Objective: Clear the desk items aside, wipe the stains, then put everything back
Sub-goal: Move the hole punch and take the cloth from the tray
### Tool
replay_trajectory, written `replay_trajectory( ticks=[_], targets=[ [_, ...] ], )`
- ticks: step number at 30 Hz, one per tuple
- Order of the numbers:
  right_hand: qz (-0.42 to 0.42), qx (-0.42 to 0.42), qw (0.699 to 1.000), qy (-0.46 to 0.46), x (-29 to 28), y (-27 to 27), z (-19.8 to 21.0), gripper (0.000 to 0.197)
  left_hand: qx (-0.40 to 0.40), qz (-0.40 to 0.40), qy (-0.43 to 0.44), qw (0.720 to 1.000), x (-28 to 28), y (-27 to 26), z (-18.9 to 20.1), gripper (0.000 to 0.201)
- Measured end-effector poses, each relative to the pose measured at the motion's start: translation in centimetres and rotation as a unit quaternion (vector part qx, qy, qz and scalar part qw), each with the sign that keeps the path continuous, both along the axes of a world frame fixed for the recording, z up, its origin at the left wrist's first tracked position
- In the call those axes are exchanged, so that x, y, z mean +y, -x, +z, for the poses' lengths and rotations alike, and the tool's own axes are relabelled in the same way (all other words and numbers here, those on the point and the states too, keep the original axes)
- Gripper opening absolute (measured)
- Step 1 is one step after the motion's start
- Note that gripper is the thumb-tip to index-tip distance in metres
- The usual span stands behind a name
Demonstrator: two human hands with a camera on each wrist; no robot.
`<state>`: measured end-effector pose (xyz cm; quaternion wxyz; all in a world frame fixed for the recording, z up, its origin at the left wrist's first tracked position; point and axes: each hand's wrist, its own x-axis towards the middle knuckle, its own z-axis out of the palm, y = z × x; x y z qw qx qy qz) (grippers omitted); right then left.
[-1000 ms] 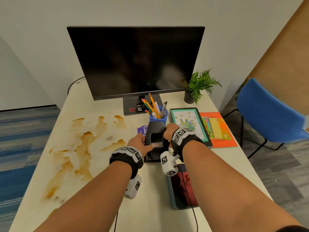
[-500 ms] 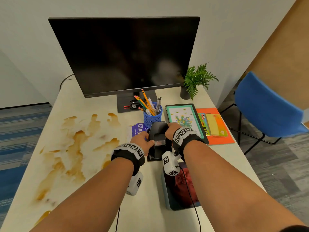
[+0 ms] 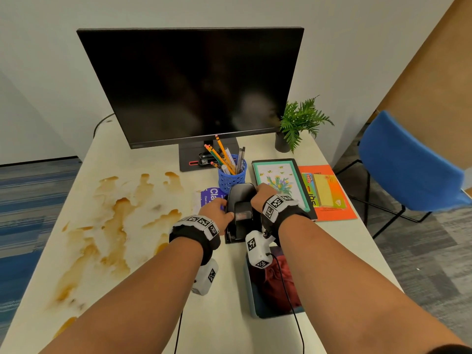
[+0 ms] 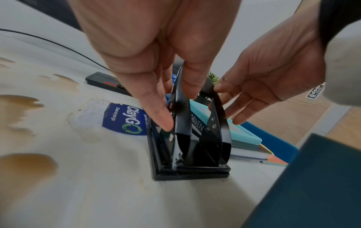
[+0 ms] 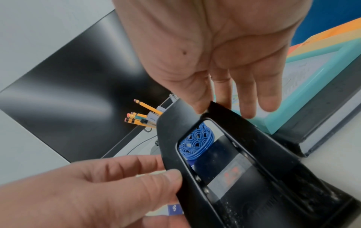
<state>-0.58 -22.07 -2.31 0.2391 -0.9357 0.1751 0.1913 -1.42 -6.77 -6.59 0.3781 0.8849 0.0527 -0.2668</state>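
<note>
A black hole punch (image 3: 240, 213) stands on the white desk (image 3: 143, 290), just in front of a blue pencil cup (image 3: 231, 175). My left hand (image 3: 217, 208) pinches the left arm of its handle between thumb and fingers (image 4: 166, 123). My right hand (image 3: 263, 194) holds the handle's right side, thumb at the top edge and fingers hanging down beside it (image 5: 248, 111). The punch's base (image 4: 191, 172) rests flat on the desk. Brown stains (image 3: 115, 226) spread over the desk's left half. A purple wipes pack (image 3: 210, 196) lies just left of the punch (image 4: 195, 154).
A monitor (image 3: 191, 85) stands at the back, with a stapler (image 3: 204, 157) on its base. Right of the punch lie a teal-framed picture (image 3: 278, 182) and an orange folder (image 3: 329, 198). A tray (image 3: 251, 290) with a red cloth sits near me. Beyond are a plant (image 3: 298, 123) and blue chair (image 3: 408, 162).
Both hands stay on the hole punch, which sits a little further to the right of the pencil cup than before. My head view has shifted.
</note>
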Motion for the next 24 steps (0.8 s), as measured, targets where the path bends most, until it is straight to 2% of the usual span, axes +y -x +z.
replay_trajectory(
  ticks=[4,11,17,24],
  targets=[
    [-0.022,-0.045,0.999,-0.007,0.0,0.6,0.6,0.040,-0.008,-0.009,0.002,1.000,-0.1,1.5,1.0,0.063],
    [-0.047,-0.080,0.995,-0.024,0.4,1.9,1.9,0.035,-0.032,0.004,-0.010,0.999,0.3,4.3,1.6,0.071],
    [-0.038,-0.071,0.996,-0.036,1.7,4.3,1.5,0.035,-0.036,-0.015,-0.001,0.999,1.4,6.1,2.0,0.068],
    [-0.076,-0.083,0.994,0.017,2.4,8.1,1.4,0.030,-0.030,-0.087,0.021,0.996,1.3,8.5,2.5,0.064]
  ],
)
